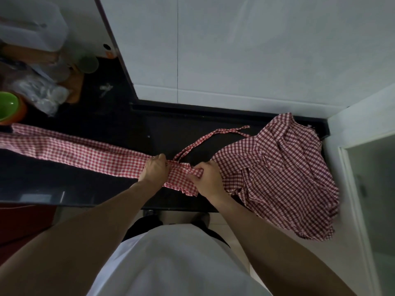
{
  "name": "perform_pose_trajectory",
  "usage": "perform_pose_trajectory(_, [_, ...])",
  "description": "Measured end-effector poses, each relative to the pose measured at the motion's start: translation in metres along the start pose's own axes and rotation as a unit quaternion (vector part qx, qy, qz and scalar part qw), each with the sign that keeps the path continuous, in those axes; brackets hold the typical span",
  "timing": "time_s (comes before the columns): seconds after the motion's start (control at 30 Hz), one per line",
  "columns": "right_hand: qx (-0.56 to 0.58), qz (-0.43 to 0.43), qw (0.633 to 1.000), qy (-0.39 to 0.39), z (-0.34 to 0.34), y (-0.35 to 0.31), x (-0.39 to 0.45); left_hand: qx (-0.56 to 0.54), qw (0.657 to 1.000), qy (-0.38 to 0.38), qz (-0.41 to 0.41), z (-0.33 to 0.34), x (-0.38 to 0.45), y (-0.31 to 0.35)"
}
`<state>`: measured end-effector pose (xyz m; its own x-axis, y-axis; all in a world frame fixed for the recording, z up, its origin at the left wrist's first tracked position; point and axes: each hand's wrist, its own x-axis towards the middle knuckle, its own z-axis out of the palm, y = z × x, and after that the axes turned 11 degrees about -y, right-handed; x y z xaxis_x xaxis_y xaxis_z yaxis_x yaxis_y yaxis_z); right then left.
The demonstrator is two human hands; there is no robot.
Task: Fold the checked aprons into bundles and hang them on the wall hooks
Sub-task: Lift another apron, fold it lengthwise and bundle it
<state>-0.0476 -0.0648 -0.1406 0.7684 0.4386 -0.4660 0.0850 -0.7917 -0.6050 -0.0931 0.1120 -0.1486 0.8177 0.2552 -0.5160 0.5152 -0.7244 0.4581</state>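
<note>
Two aprons (277, 167) on black counter (96, 124)

A black counter (89, 184) sits under a white tiled wall (256, 50). The room is dim. The floor (239, 236) is pale.

Bare black counter (162, 129) behind the aprons — clutter (green bowl (8, 107)) crowds far left.

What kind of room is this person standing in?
Probably a kitchen. There is a long black countertop against a white tiled wall, and a green bowl sits at its left end beside plastic containers. Two checked aprons lie on the counter too.
</note>
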Motion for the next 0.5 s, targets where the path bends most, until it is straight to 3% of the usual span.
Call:
perform_pose_trajectory(0.1, [0.069, 0.081, 0.994, 0.014, 0.008, -0.002, -0.001, -0.001, 1.0, 0.006, 0.005, 0.001, 0.001, -0.003])
perform_pose_trajectory(0.23, [0.168, 0.175, 0.97, -0.025, 0.022, 0.002, 0.004, -0.028, 0.999, 0.031, 0.02, 0.005, 0.0, -0.004])
perform_pose_trajectory(0.4, [0.367, 0.214, 0.903, -0.062, 0.014, 0.0, 0.0, 0.01, 0.999, 0.048, 0.016, 0.011, 0.001, -0.001])
perform_pose_trajectory(0.5, [0.414, 0.196, 0.888, -0.046, 0.005, -0.008, -0.002, 0.043, 0.999, -0.008, -0.006, 0.017, 0.003, 0.008])
